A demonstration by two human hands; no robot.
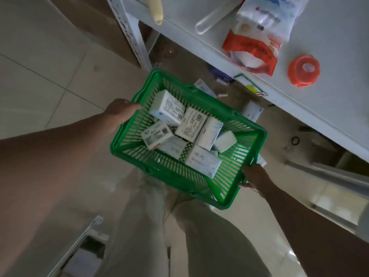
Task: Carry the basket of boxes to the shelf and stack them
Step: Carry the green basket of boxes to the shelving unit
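A green slatted plastic basket point(245, 166) hangs in the air in front of my legs, tilted. Several small white boxes point(191, 124) lie jumbled inside it. My left hand point(121, 110) grips the basket's left end rim, thumb over the edge. At the opposite, right end, my right hand point(254, 175) is closed on the rim. The white shelf point(329, 80) slants across the upper right, its front edge just beyond the basket.
On the shelf top lie a red and clear packet point(257, 35), an orange round lid point(304, 69), a clear scoop point(211, 19) and a cream tube point(155, 9). The shelf's perforated white post point(131, 35) stands at upper left. More boxes sit under the shelf. Tiled floor lies to the left.
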